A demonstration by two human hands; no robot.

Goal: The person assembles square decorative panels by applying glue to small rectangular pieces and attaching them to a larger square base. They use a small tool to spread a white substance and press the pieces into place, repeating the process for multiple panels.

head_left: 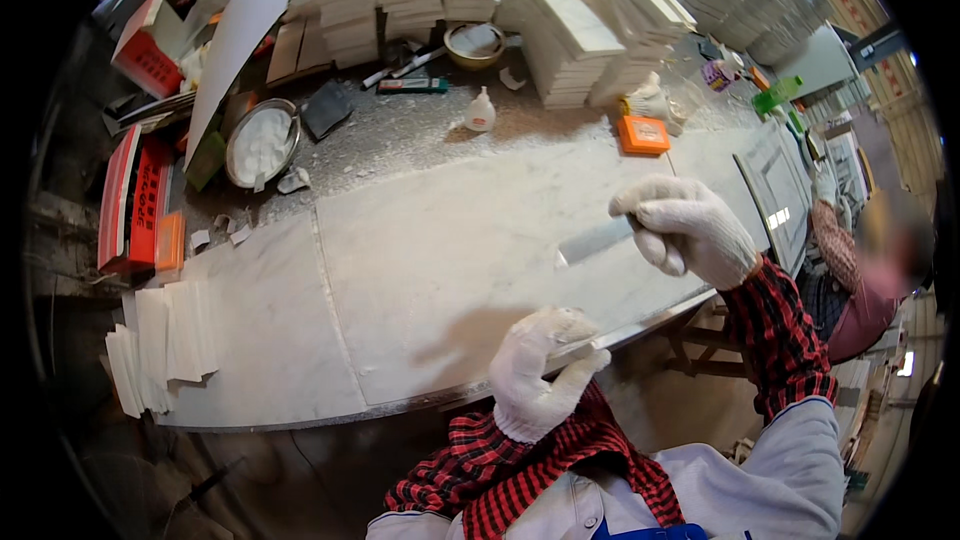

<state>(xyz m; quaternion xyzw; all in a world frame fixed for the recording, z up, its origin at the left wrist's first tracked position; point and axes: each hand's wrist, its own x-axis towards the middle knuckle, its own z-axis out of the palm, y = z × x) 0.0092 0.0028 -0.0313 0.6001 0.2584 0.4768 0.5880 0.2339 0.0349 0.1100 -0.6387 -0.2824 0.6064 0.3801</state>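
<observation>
Right grip (pixel 688 224) pinches flat grey blade (pixel 597 240), marble slab (pixel 440 240) beneath; left grip (pixel 540 372) curled, contents unclear; steady, even blade angle seems best.

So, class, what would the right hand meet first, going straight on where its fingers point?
The right hand would most likely meet the pale slab below, the grey strip perhaps touching first; the hand's height is unclear.
</observation>
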